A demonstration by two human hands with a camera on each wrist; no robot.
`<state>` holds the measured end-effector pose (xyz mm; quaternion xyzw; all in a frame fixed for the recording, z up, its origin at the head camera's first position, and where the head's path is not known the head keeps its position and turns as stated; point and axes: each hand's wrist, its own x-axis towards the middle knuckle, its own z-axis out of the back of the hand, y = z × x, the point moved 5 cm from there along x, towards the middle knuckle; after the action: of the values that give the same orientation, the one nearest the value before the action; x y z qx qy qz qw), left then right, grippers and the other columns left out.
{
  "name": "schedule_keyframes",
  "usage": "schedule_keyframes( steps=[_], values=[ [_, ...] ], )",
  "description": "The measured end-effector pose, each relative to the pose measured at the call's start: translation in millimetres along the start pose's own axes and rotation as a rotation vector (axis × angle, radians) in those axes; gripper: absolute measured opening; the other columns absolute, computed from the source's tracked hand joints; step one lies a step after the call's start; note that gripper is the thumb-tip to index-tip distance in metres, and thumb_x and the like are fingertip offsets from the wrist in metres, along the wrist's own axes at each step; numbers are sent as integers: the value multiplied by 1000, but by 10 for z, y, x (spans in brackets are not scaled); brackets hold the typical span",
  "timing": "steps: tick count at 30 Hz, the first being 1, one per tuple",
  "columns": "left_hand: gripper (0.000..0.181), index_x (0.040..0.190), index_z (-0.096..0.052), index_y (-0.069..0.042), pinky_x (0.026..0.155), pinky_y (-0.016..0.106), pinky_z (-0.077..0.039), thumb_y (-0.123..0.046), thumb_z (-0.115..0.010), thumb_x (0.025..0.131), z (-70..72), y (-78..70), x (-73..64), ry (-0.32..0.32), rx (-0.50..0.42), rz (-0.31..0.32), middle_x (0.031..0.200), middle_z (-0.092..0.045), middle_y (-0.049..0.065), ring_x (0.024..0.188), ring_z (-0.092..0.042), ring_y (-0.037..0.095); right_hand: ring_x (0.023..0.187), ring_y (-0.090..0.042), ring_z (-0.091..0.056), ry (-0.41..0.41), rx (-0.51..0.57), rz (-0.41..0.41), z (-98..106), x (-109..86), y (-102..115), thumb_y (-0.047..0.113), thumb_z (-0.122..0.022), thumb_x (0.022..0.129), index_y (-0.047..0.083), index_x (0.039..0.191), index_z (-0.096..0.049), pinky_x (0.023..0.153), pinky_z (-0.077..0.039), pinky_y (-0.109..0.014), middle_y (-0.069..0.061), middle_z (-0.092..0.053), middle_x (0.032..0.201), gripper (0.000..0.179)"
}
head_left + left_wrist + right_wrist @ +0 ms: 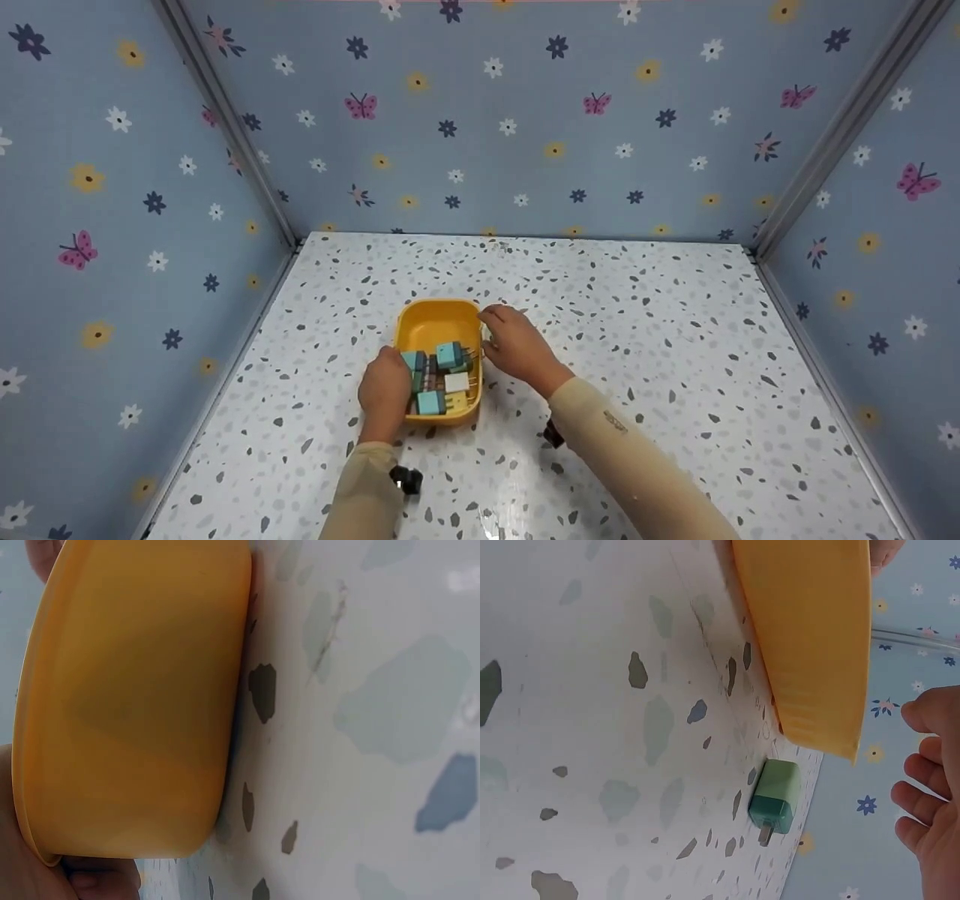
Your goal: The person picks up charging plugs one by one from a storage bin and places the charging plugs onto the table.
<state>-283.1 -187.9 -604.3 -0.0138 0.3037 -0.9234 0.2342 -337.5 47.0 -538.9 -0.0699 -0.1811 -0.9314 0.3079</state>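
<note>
Yellow bin (429, 324) in left-hand grip, right hand alongside

The left hand (385, 386) grips the bin's left rim, fingers bent around the edge. The right hand (521, 346) hangs beside the bin's right rim, its fingers loosely spread and slightly bent, with nothing visible in its hold; the right wrist view shows it apart from the bin. The single bin sits upright on the speckled table (600, 315), smooth and deep-walled, with rounded corners and a thin lip, its floor showing at the far end.

Jumbled across the near part of the bin are plug-shaped blocks: at least three light-blue blocks (430, 403) with darker ends, one white block (456, 383) and one pale yellow block (456, 402). Others, green and brownish, overlap too closely to count. One two-tone green block (775, 791), a metal prong showing, lies on the table near the bin's right side.

Two beige sleeves (637, 465) reach in from the near side of the bin, with two black devices (409, 480) at the wrists. Beyond and either side of the bin stand three blue walls (525, 172), patterned with flowers and pink butterflies.
</note>
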Motion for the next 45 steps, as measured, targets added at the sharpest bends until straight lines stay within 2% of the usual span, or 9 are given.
schedule_keyframes(
  steps=[7,15,23,31,40,45],
  values=[
    [41,117,-60,-6,77,48,-53,-33,-29,113,17,9,-9,-9,-17,0,105,-71,16,91,-69,30,130,-22,-56,15,22,27,-43,13,164,25,-73,96,9,141,-58,113,-43,-40,-6,-59,139,50],
    [40,118,-60,-6,77,46,-52,-31,-30,112,26,2,-19,1,-34,6,106,-71,15,90,-68,28,132,-21,-54,83,6,13,-165,26,267,27,-71,98,11,145,-55,114,-42,-40,-4,-55,143,52],
    [43,121,-59,-5,80,47,-53,-33,-28,113,9,1,-17,3,-39,0,110,-71,17,95,-68,30,130,-20,-55,98,5,28,-257,38,321,27,-71,98,11,146,-54,112,-43,-38,-4,-55,143,53],
    [41,118,-58,-6,78,46,-52,-34,-28,113,16,11,-8,-2,-27,-8,106,-71,15,90,-67,28,128,-17,-55,122,20,11,-342,58,360,27,-71,98,13,146,-54,112,-43,-35,-3,-55,142,53],
    [40,119,-59,-6,79,48,-52,-33,-30,112,21,8,-13,-2,-29,-5,107,-71,15,94,-68,30,131,-20,-54,156,-19,12,-460,91,387,27,-71,98,12,148,-52,113,-41,-37,-5,-54,145,56],
    [41,119,-58,-6,81,48,-52,-34,-28,113,13,5,-10,12,-25,3,106,-70,15,94,-67,29,131,-19,-54,186,-34,-19,-521,101,373,26,-69,98,13,149,-51,114,-41,-36,-3,-53,146,56]
  ],
)
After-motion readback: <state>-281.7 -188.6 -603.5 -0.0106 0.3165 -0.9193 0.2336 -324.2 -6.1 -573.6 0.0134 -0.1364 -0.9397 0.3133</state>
